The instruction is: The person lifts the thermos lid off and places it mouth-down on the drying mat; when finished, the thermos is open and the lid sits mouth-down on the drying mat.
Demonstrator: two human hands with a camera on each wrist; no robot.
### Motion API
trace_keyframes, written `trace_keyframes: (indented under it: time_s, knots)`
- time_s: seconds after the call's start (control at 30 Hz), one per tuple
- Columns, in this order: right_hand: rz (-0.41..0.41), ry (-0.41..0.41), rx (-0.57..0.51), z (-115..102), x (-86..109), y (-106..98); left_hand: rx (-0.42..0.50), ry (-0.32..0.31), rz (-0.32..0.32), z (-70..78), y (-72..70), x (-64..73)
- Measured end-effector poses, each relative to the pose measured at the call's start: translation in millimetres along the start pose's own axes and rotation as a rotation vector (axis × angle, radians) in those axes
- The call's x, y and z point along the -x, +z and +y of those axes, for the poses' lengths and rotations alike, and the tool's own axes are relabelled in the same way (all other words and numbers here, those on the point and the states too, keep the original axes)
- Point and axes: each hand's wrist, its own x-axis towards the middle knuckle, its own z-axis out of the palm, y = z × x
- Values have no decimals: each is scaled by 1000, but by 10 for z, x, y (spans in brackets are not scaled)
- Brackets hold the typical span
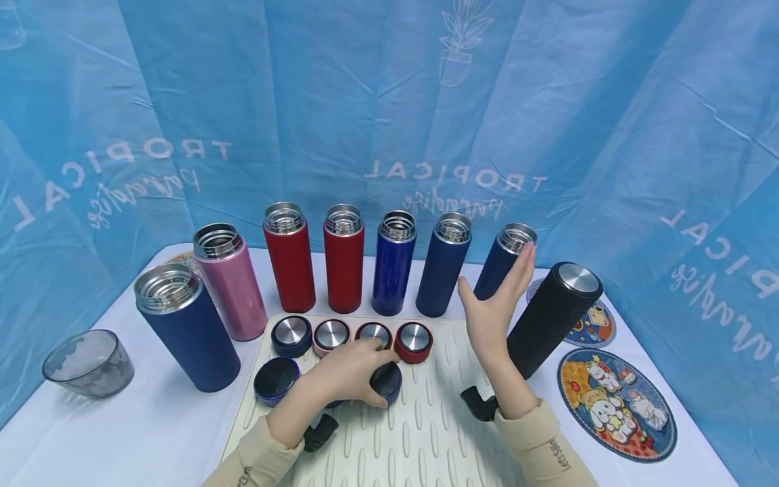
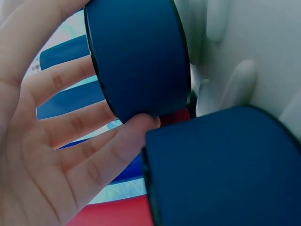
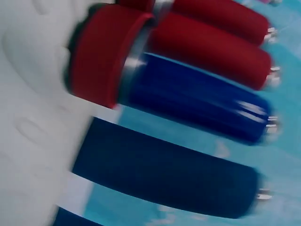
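My left hand (image 1: 356, 370) curls its thumb and fingers round a navy lid (image 1: 387, 383) above the pale ridged mat (image 1: 426, 419). In the left wrist view the fingers grip this lid (image 2: 136, 56) by its sides, with a second navy lid (image 2: 225, 165) close by. My right hand (image 1: 494, 314) is raised with fingers straight, holding nothing, in front of the far right navy bottle (image 1: 491, 272); whether it touches that bottle I cannot tell. Behind the mat's lids, a red lid (image 1: 414, 340) among them, stand uncapped red bottles (image 1: 291, 270) and a bright blue bottle (image 1: 392, 274).
Left of the mat stand an uncapped pink bottle (image 1: 234, 291), a wide navy bottle (image 1: 191, 341) and a glass bowl (image 1: 88, 365). A capped black bottle (image 1: 550, 321) stands beside my right forearm, near a round cartoon placemat (image 1: 660, 433). A blue curtain (image 1: 328, 101) hangs behind.
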Motion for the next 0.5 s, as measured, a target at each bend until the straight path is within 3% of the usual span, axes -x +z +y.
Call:
trace_keyframes:
  time_s: [0.17, 0.3, 0.4, 0.5]
  knots:
    - [-94, -174, -12, -289, -29, -322, -7, -3, -1, 2, 12, -3]
    - [-113, -295, 74, -398, -109, -607, -29, 14, 17, -1, 28, -9]
    - [-77, -305, 130, -438, -177, -799, -49, 26, 30, -9, 39, -12]
    - [-43, -246, 160, -449, -227, -964, -56, 38, 40, -14, 46, -10]
